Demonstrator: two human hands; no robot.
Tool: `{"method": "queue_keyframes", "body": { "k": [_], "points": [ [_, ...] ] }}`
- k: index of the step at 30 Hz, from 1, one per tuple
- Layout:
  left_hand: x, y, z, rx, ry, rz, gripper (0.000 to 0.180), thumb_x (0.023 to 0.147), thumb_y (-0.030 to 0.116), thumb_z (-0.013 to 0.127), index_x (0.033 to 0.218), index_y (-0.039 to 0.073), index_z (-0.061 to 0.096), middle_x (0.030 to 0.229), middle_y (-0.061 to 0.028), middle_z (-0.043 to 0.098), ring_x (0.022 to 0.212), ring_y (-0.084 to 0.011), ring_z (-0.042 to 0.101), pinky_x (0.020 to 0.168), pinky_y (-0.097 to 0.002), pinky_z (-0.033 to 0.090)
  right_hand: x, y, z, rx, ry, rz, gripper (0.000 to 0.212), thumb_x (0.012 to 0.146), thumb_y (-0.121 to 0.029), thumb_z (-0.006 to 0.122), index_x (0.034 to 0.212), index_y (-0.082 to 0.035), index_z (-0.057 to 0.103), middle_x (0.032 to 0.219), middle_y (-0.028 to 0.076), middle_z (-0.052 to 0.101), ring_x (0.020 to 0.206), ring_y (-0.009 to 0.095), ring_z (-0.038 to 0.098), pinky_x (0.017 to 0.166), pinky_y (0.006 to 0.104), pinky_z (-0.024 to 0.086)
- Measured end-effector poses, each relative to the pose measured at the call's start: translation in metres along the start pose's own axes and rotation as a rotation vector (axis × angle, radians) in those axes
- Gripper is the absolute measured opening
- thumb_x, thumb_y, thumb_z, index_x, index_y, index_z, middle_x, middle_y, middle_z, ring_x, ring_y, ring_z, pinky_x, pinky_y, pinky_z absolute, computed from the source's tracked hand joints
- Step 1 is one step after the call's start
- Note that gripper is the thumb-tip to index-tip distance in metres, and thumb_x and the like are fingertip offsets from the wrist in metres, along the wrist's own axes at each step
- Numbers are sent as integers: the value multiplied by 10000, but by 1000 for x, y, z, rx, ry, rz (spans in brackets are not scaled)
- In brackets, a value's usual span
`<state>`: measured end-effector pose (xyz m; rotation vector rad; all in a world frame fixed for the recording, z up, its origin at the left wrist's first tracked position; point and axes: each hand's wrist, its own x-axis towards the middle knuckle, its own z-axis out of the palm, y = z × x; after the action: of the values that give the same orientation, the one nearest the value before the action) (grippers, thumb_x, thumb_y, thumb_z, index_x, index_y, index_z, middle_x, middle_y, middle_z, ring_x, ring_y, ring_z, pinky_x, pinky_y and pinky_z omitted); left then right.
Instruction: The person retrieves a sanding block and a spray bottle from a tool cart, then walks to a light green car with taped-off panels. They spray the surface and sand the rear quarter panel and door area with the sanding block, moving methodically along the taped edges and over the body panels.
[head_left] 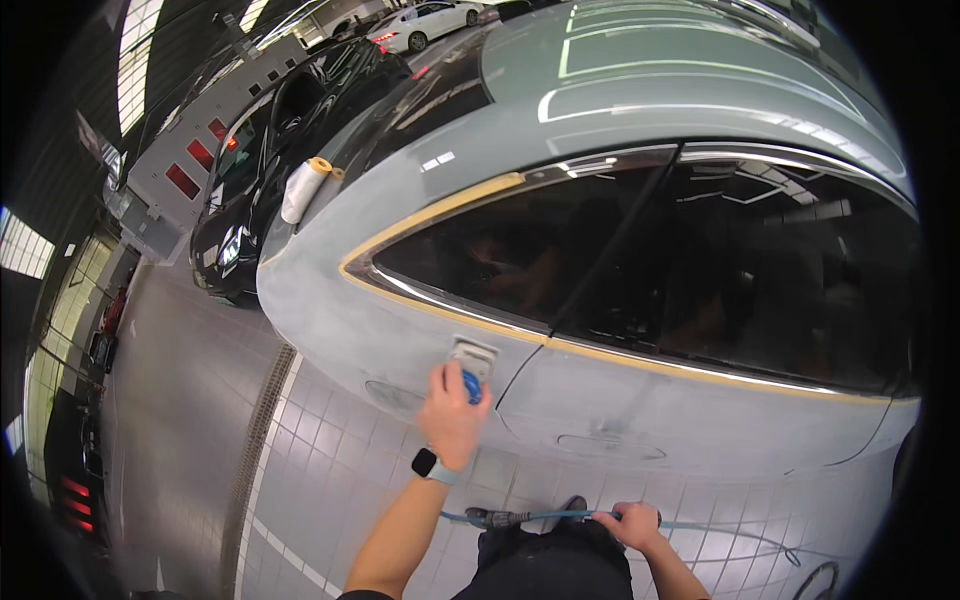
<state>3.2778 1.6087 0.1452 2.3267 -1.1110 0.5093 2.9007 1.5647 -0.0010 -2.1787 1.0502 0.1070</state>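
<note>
My left hand (452, 412), with a watch (426, 463) on its wrist, is closed around a sanding block (474, 360) with a pale rectangular base and a blue grip. The block lies against the dull, grey-white rear side panel (340, 320) of a car, just below the window. Yellow masking tape (440, 304) edges the dark side window (500, 250). Lower right, my right hand (634, 526) is wrapped around a thin blue hose (560, 514). A grey connector (508, 519) sits on the hose, which passes behind my left forearm; its end there is hidden.
White rolls with a yellow end (305, 190) rest on the car's rear. Close behind stands a black car (240, 240); a white car (425, 25) is farther off. Below, a floor grating (258, 450) crosses the tiles, and the hose trails right (740, 530).
</note>
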Motion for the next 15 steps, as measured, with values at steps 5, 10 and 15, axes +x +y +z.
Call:
{"method": "queue_keyframes", "body": {
  "k": [5,10,15],
  "points": [
    [0,7,1,-64,-30,75,578,817,272,857,1303,80,611,1260,-167,642,932,-440,709,731,-497,602,6,3,-3,-23,58,-55,684,891,-731,678,647,-93,711,629,156,680,645,414,688,600,511,530],
    [16,-16,-10,6,79,8,525,816,248,851,1252,80,612,1196,-161,644,899,-416,716,687,-495,604,4,6,-7,-22,57,5,692,886,-741,676,644,-94,708,625,152,679,638,412,688,607,504,534],
    [-21,11,5,-39,21,37,572,795,249,870,1278,68,623,1225,-163,649,950,-422,707,737,-483,602,8,4,-3,-40,27,-62,688,891,-736,674,642,-95,707,620,149,676,632,410,686,609,503,533]
  ]
}}
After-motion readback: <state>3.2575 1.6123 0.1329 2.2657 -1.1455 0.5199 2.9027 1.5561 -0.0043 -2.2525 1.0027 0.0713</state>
